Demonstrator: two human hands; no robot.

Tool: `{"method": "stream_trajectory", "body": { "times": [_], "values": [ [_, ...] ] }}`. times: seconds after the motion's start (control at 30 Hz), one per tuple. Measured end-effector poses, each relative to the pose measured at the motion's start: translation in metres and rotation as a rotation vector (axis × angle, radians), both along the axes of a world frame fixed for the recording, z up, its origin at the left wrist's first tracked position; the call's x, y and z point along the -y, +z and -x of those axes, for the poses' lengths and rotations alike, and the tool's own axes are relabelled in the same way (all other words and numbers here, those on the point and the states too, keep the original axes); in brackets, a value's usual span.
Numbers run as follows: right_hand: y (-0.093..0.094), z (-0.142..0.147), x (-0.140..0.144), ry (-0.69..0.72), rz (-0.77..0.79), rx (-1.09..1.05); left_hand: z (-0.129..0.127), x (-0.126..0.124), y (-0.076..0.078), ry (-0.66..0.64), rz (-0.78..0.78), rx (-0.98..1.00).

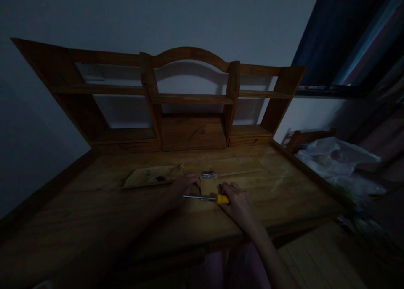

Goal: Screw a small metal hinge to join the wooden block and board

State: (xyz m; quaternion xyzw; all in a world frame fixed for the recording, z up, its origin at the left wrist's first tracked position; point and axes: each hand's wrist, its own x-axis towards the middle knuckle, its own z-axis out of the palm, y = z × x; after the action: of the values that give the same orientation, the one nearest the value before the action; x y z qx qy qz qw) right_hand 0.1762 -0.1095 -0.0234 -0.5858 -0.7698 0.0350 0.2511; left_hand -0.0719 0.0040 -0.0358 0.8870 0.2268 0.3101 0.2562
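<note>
Gripping screwdriver point(206, 197) w/ right hand point(239, 204), hinge point(208, 174) nearby

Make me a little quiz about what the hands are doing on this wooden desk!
1. Which hand holds the screwdriver?
2. True or false: the screwdriver's handle is yellow.
3. What shiny part sits on top of the small wooden block: A) hinge, B) spoon, C) coin?

Key
1. The right hand; the left hand rests beside the block.
2. True.
3. A, a metal hinge.
</note>
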Motion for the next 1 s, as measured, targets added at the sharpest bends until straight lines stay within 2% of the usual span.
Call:
{"method": "stream_trajectory", "body": {
  "times": [0.43,0.57,0.7,0.8,0.9,1.0],
  "values": [
    [0.001,-0.001,-0.002,0.004,0.015,-0.028,-0.001,0.001,0.002,-0.013,0.0,-0.029],
    [0.004,-0.001,-0.001,0.001,0.021,-0.024,0.0,0.001,0.005,0.076,-0.016,-0.018],
    [0.002,-0.001,-0.002,-0.013,0.014,-0.007,0.001,-0.003,0.008,0.265,0.006,0.168],
    [0.0,-0.001,-0.002,-0.021,0.013,-0.003,-0.002,-0.005,0.01,0.34,0.158,0.32],
    [0.0,-0.001,-0.002,-0.019,0.012,-0.001,-0.011,-0.011,0.014,0.232,0.42,0.452],
    [0.0,-0.002,-0.002,-0.014,0.007,0.002,-0.025,-0.022,0.02,0.168,0.521,0.491]
  ]
}}
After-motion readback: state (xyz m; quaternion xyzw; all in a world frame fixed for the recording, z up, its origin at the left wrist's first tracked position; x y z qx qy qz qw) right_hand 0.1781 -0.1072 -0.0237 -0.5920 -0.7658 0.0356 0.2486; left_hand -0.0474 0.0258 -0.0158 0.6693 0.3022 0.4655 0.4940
